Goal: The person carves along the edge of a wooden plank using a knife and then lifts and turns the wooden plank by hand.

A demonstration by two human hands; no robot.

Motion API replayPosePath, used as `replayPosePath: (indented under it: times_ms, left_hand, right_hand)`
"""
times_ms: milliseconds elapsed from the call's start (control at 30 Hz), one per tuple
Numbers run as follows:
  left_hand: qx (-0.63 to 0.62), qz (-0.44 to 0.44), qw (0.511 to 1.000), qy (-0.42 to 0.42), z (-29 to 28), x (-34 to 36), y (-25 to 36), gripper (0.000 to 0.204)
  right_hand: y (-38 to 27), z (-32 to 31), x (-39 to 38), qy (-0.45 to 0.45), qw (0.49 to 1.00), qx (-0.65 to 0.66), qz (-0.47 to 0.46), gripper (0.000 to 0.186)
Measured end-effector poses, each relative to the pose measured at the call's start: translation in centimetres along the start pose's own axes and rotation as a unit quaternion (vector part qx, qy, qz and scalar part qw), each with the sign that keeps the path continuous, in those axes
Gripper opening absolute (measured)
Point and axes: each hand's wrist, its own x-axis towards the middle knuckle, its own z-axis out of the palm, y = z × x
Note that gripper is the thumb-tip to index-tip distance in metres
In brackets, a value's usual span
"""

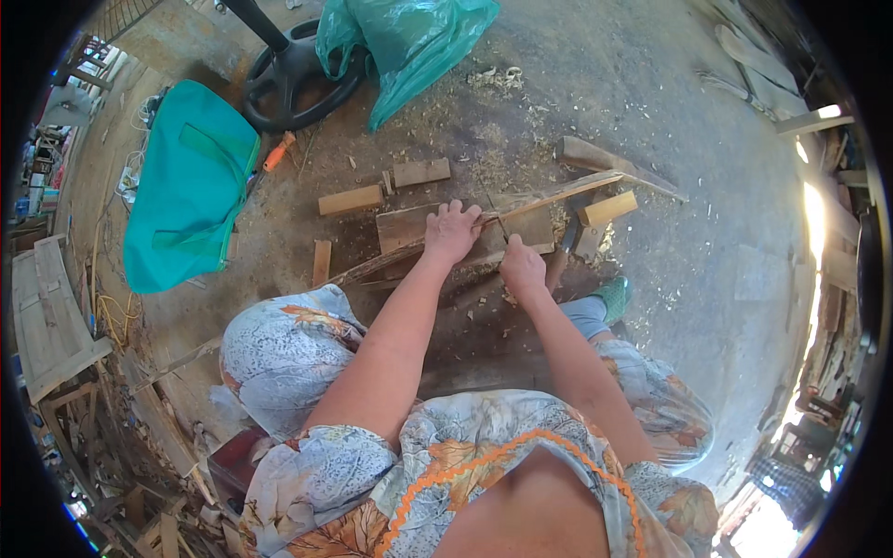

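My left hand [452, 228] grips a long, thin wooden strip [567, 189], which lies diagonally across a short, flat board [400, 228]. My right hand [522, 270] is closed on the handle of a thin tool, whose dark blade [499, 220] crosses the strip just right of my left fingers; its exact kind is unclear. Beside my right hand, a wide metal blade with a wooden handle [564, 256] lies partly under wood pieces. Small offcuts [349, 199] and shavings lie around the board.
A teal fabric bag [181, 186], orange-handled tool [279, 152], black wheel-shaped base [277, 88] and green plastic bag [423, 46] sit on the concrete floor ahead and left. A curved wood piece [614, 167] lies at right. Scrap boards [51, 316] line both edges.
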Motion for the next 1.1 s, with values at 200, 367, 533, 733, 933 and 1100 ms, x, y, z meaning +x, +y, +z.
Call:
replayPosePath:
  times_ms: [200,367,533,733,933,1100]
  left_hand:
    - [-0.001,-0.01,1.0,-0.004,-0.1,-0.1,-0.6,0.027]
    - [0.029,-0.015,0.999,0.003,-0.1,-0.3,0.8,0.026]
    - [0.028,-0.001,0.998,0.052,0.8,-0.9,1.0,0.025]
    - [0.077,-0.018,0.994,0.078,1.6,-1.7,1.3,0.026]
    - [0.147,0.007,0.982,0.116,2.7,-3.2,1.3,0.028]
    - [0.073,0.018,0.995,0.071,2.1,-2.0,1.5,0.03]
  right_hand:
    - [1.3,-0.2,-4.8,-0.059,0.997,0.003,0.049,0.017]
    - [-0.4,-0.6,1.3,0.007,1.0,-0.001,-0.019,0.015]
    - [1.6,0.3,-2.4,0.0,1.0,0.002,-0.006,0.013]
    - [1.6,0.7,-6.2,-0.025,0.999,-0.014,0.037,0.012]
    - [1.1,0.4,-6.9,-0.039,0.998,-0.011,0.049,0.014]
    - [0.8,-0.5,-3.8,-0.02,0.999,0.01,0.043,0.014]
